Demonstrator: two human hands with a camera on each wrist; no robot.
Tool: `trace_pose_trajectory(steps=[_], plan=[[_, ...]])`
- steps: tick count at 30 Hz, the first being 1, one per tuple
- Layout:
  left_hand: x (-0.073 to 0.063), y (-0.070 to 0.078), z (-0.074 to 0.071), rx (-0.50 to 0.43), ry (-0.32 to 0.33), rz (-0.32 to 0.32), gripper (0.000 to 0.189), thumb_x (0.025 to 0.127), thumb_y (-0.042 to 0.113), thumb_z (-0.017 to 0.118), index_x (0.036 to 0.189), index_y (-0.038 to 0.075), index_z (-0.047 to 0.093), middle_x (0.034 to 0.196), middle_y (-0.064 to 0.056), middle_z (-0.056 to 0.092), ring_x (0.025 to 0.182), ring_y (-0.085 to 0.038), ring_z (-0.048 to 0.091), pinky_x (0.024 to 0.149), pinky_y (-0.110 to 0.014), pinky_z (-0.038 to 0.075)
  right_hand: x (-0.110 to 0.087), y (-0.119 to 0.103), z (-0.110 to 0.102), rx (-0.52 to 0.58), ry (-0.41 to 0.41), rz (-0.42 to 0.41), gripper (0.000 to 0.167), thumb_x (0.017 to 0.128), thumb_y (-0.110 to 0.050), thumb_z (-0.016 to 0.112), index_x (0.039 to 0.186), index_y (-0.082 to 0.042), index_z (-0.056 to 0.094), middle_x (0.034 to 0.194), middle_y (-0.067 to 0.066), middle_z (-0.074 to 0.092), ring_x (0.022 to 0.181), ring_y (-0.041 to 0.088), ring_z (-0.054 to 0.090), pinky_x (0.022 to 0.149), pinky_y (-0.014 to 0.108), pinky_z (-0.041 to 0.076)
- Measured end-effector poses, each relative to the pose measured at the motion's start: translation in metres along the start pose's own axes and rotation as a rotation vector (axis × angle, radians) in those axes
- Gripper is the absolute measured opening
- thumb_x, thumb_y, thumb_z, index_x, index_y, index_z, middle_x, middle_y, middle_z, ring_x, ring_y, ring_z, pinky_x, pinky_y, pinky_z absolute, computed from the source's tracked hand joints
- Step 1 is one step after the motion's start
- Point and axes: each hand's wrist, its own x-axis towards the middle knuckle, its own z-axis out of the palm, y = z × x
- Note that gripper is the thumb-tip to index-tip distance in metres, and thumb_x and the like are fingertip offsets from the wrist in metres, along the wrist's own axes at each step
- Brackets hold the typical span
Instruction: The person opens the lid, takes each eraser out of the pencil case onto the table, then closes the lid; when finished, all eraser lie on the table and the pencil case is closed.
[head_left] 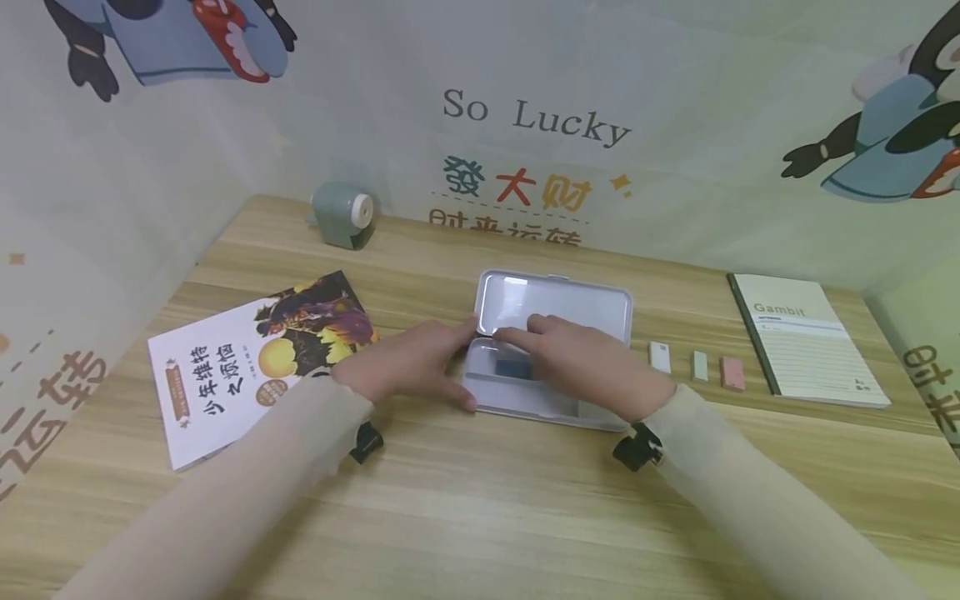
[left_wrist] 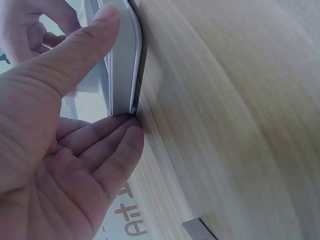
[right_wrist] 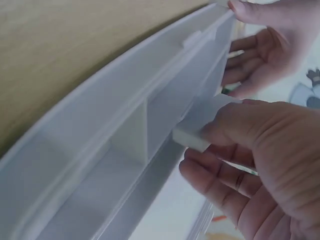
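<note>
A pale grey pencil case (head_left: 525, 398) lies with its lid (head_left: 562, 307) raised at the back, its tray split into compartments. My left hand (head_left: 416, 362) holds the case's left end, thumb at the front corner and fingers by the hinge side. Over the tray, my right hand (head_left: 588, 362) pinches a small bluish eraser (right_wrist: 205, 112) between thumb and fingers. From above, the eraser (head_left: 513, 367) looks dark blue within the rear compartment; the hand hides part of that area. Whether it touches the tray floor, I cannot tell.
Right of the case lie a white eraser (head_left: 659, 357), a green eraser (head_left: 699, 366) and a pink eraser (head_left: 732, 373), then a notebook (head_left: 810, 342). A book (head_left: 255, 358) lies left. A green pencil sharpener (head_left: 337, 215) stands at the back left, near the cloth backdrop.
</note>
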Motion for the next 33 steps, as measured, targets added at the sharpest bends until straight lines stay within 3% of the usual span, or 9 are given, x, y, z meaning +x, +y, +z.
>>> trace_pose_trajectory(steps=[3, 8, 15, 20, 25, 28, 33], plan=[[0.0, 0.0, 0.0, -0.003, 0.001, -0.004, 0.116, 0.08, 0.034, 0.092, 0.168, 0.008, 0.02, 0.164, -0.015, 0.047, 0.147, -0.028, 0.05, 0.128, -0.046, 0.037, -0.011, 0.007, -0.003, 0.114, 0.048, 0.02, 0.055, 0.094, -0.002, 0.07, 0.144, -0.021, 0.058, 0.096, 0.003, 0.068, 0.078, 0.013, 0.06, 0.07, 0.028, 0.059], [0.001, 0.001, 0.001, -0.002, -0.001, -0.006, 0.117, 0.08, 0.034, 0.092, 0.168, 0.007, 0.02, 0.161, -0.016, 0.05, 0.141, -0.026, 0.054, 0.127, -0.045, 0.039, -0.034, 0.022, -0.005, 0.351, 0.062, 0.125, 0.057, 0.096, -0.001, 0.067, 0.149, -0.016, 0.052, 0.108, 0.004, 0.07, 0.094, 0.017, 0.063, 0.083, 0.034, 0.061], [0.001, 0.001, 0.0, 0.032, 0.016, 0.015, 0.119, 0.079, 0.035, 0.092, 0.165, -0.002, 0.019, 0.161, -0.023, 0.046, 0.148, -0.035, 0.049, 0.128, -0.046, 0.037, -0.069, 0.042, -0.002, 0.542, 0.123, 0.232, 0.055, 0.096, 0.003, 0.065, 0.148, -0.008, 0.049, 0.102, 0.008, 0.071, 0.097, 0.02, 0.068, 0.086, 0.036, 0.063], [0.001, 0.001, 0.0, 0.024, 0.012, 0.024, 0.119, 0.08, 0.034, 0.092, 0.165, -0.004, 0.019, 0.163, -0.024, 0.044, 0.149, -0.036, 0.048, 0.128, -0.047, 0.037, -0.097, 0.051, 0.004, 0.563, 0.238, 0.249, 0.056, 0.092, 0.008, 0.07, 0.144, -0.002, 0.051, 0.099, 0.009, 0.072, 0.094, 0.017, 0.068, 0.082, 0.032, 0.065], [0.002, 0.001, 0.001, 0.015, 0.01, 0.014, 0.12, 0.079, 0.035, 0.092, 0.165, -0.002, 0.018, 0.165, -0.022, 0.041, 0.151, -0.035, 0.045, 0.129, -0.046, 0.035, -0.126, 0.058, 0.012, 0.544, 0.356, 0.259, 0.059, 0.086, 0.013, 0.074, 0.14, 0.004, 0.052, 0.095, 0.01, 0.071, 0.088, -0.001, 0.062, 0.075, 0.018, 0.062], [0.002, 0.001, 0.001, 0.009, 0.01, 0.013, 0.12, 0.079, 0.035, 0.093, 0.166, -0.001, 0.018, 0.165, -0.021, 0.041, 0.152, -0.034, 0.045, 0.129, -0.046, 0.035, -0.144, 0.061, 0.014, 0.531, 0.365, 0.306, 0.059, 0.086, 0.011, 0.075, 0.14, 0.004, 0.05, 0.095, 0.01, 0.07, 0.087, -0.007, 0.058, 0.073, 0.014, 0.059], [0.002, 0.002, 0.001, 0.0, 0.005, 0.014, 0.119, 0.079, 0.034, 0.092, 0.166, 0.0, 0.019, 0.165, -0.021, 0.041, 0.152, -0.034, 0.045, 0.129, -0.046, 0.035, -0.165, 0.066, 0.018, 0.488, 0.347, 0.378, 0.06, 0.086, 0.011, 0.076, 0.139, 0.004, 0.048, 0.092, 0.007, 0.066, 0.085, -0.005, 0.059, 0.069, 0.014, 0.057]])
